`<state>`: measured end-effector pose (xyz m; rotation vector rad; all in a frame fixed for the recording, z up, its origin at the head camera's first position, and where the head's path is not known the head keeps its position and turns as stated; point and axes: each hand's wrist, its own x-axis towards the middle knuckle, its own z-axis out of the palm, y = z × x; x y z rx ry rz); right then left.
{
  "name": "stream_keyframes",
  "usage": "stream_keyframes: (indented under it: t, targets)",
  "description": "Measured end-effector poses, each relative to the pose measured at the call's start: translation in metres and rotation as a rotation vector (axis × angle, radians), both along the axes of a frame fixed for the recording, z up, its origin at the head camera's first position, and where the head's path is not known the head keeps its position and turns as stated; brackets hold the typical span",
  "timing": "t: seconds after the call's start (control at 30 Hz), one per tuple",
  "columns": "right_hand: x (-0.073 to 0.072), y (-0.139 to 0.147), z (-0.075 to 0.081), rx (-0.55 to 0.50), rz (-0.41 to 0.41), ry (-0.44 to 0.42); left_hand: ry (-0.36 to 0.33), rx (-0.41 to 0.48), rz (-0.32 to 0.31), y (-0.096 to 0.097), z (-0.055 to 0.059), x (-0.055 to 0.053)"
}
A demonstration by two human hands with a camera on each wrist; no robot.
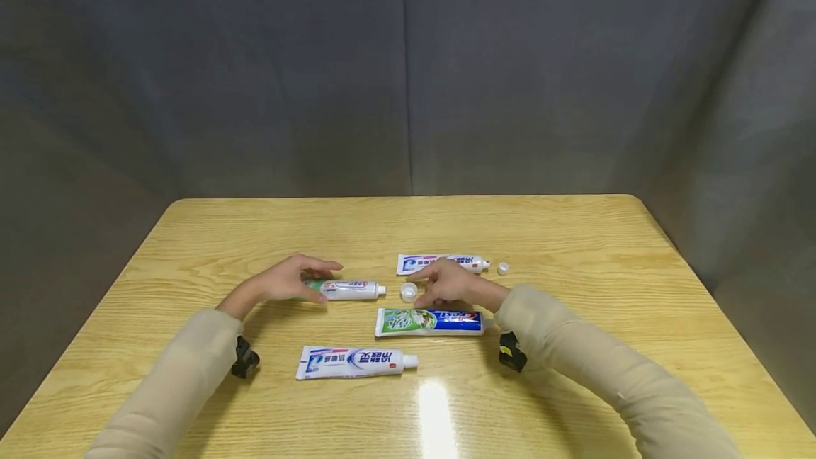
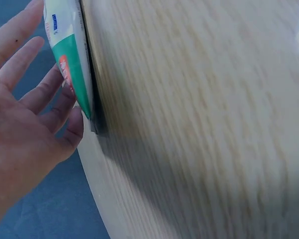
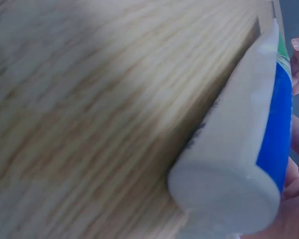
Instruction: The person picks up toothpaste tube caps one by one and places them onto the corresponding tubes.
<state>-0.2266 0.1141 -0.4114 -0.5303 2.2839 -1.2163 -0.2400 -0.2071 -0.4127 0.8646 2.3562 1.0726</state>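
A green-and-white toothpaste tube (image 1: 350,290) lies on the table, its narrow white end pointing right. My left hand (image 1: 295,280) is around its rear part, thumb and fingers spread; the left wrist view shows loosely bent fingers (image 2: 65,107) beside the tube's green end (image 2: 77,69). Right of the nozzle sits a small white cap (image 1: 409,292). Thumb and forefinger of my right hand (image 1: 451,280) stand apart on either side of that cap, fingertips right at its rim. Just below this hand is a blue-and-green Crest toothpaste tube (image 1: 430,321), large in the right wrist view (image 3: 229,134).
Behind the right hand lies a white toothpaste tube (image 1: 472,261) with a bare nozzle, a small white cap (image 1: 503,268) beside it. Nearer the front is another white toothpaste tube (image 1: 350,362) with a white end. Grey curtains surround the wooden table (image 1: 287,416).
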Motion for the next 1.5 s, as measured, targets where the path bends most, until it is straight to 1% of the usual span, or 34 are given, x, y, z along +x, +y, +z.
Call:
stream_keyframes:
  t: [0.07,0.13,0.23,0.4,0.53,0.7,0.83,0.97,1.07,1.27,1.4,1.5]
  targets:
    - [0.000,-0.001,-0.001,0.009,-0.012,-0.007,-0.003,0.003,-0.006,0.002,-0.001,-0.001]
    - [0.000,-0.002,-0.001,0.016,-0.019,-0.015,-0.006,0.005,0.000,0.003,-0.001,-0.001]
    - [-0.001,-0.003,-0.002,0.038,-0.028,-0.016,0.011,-0.002,0.011,0.006,-0.002,0.000]
    - [-0.001,-0.006,-0.002,0.065,-0.044,-0.016,0.069,-0.036,0.032,0.010,-0.003,0.001]
    - [-0.001,-0.009,-0.003,0.085,-0.029,0.030,0.107,-0.069,0.051,0.012,-0.005,0.001]
    - [0.002,-0.011,-0.003,0.096,-0.016,0.073,0.136,-0.103,0.063,0.016,-0.006,0.002]
    - [0.004,-0.011,-0.001,0.083,-0.001,0.100,0.142,-0.105,0.072,0.017,-0.006,0.004]
    - [0.005,-0.010,-0.001,0.035,0.013,0.102,0.146,-0.093,0.075,0.018,-0.005,0.005]
    - [0.005,-0.009,0.000,0.012,0.019,0.102,0.166,-0.091,0.075,0.019,-0.005,0.005]
    - [0.003,-0.008,0.003,0.039,0.011,0.157,0.199,-0.077,0.071,0.018,-0.005,0.004]
    - [0.004,-0.007,0.004,0.008,-0.004,0.135,0.203,-0.055,0.075,0.018,-0.005,0.003]
    - [0.004,-0.005,0.003,-0.026,-0.017,0.114,0.192,-0.033,0.090,0.019,-0.005,0.003]
